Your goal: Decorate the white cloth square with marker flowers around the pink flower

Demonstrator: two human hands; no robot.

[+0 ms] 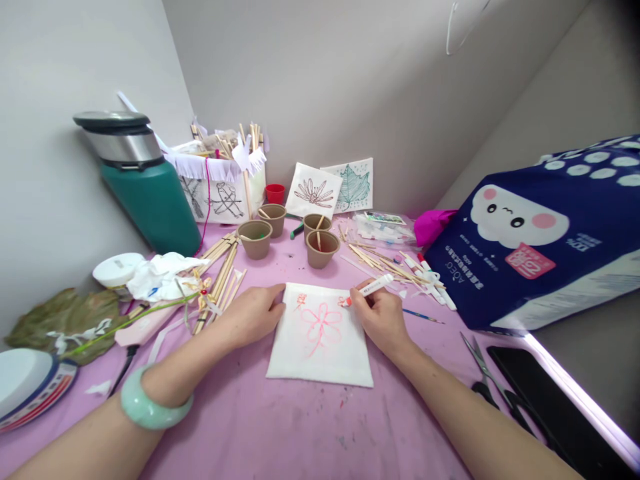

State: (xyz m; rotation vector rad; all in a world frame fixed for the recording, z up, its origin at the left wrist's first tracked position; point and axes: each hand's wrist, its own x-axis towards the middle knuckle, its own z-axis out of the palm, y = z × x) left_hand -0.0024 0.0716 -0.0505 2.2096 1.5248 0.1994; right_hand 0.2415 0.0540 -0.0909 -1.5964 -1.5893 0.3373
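A white square canvas (320, 360) lies on the pink cloth, bearing a large pink flower and a small orange-red flower at its upper left. My right hand (383, 317) is closed around a white marker (377, 286), whose orange-red tip meets a small drawing near the canvas's upper right corner. At the canvas's upper left edge rests my left hand (255, 315), its thumb and forefinger apart and nothing between them. A green bangle (153, 399) circles the left wrist.
Brown pots (323, 250) with sticks stand behind the canvas. A green bottle (150, 193) is back left, a blue package (520, 247) right. Scissors (493, 380) and a black phone (545, 400) lie front right. Wooden sticks (225, 280) lie left.
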